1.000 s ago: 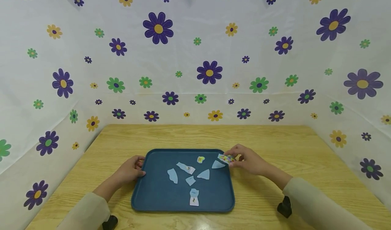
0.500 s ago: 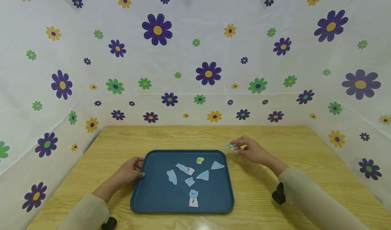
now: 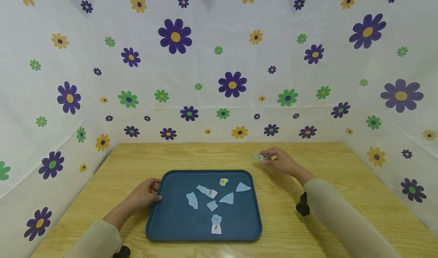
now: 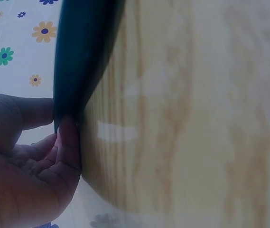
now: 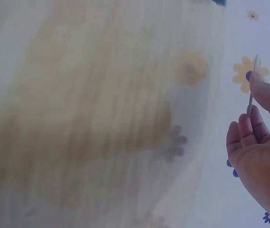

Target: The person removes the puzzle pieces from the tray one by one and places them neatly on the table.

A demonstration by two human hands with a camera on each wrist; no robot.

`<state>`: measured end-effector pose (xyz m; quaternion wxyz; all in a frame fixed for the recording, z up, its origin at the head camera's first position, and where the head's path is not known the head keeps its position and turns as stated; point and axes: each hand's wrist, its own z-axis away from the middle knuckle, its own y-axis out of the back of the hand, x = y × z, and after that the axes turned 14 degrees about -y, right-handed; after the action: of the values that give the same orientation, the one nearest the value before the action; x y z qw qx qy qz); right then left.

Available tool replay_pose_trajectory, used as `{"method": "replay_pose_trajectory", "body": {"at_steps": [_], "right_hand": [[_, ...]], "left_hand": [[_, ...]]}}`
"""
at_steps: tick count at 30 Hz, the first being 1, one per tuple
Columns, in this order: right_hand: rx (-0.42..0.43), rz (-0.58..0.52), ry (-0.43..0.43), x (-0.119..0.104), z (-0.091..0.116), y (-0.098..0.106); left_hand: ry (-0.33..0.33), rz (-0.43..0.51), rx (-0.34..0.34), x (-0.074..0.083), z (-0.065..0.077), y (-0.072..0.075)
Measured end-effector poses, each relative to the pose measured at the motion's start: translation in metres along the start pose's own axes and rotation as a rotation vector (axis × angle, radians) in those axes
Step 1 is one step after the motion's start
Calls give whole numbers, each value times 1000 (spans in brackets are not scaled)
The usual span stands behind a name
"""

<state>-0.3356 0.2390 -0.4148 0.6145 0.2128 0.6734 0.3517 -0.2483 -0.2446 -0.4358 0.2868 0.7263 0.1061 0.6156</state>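
The right hand (image 3: pixel 281 161) pinches a picture piece (image 3: pixel 258 156) that points left, just past the far right corner of the blue tray (image 3: pixel 174 223), whose left rim the left hand (image 3: pixel 145 193) grips.

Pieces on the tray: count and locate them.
7: yellow piece farthest back; long piece left of it; curved piece leftmost; square piece central; one triangle right of that; another triangle rightmost; blue-and-white piece nearest. None seems hidden.

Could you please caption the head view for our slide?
Left hand holds a tray of loose pieces; right hand pinches another piece.
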Motion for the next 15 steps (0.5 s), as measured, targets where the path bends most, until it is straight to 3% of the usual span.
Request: {"method": "replay_pose_trajectory", "body": {"at_steps": [15], "right_hand": [[-5,13,-69,12,-23,5]], "left_hand": [[-15,-10,12,-1,0,0]]}}
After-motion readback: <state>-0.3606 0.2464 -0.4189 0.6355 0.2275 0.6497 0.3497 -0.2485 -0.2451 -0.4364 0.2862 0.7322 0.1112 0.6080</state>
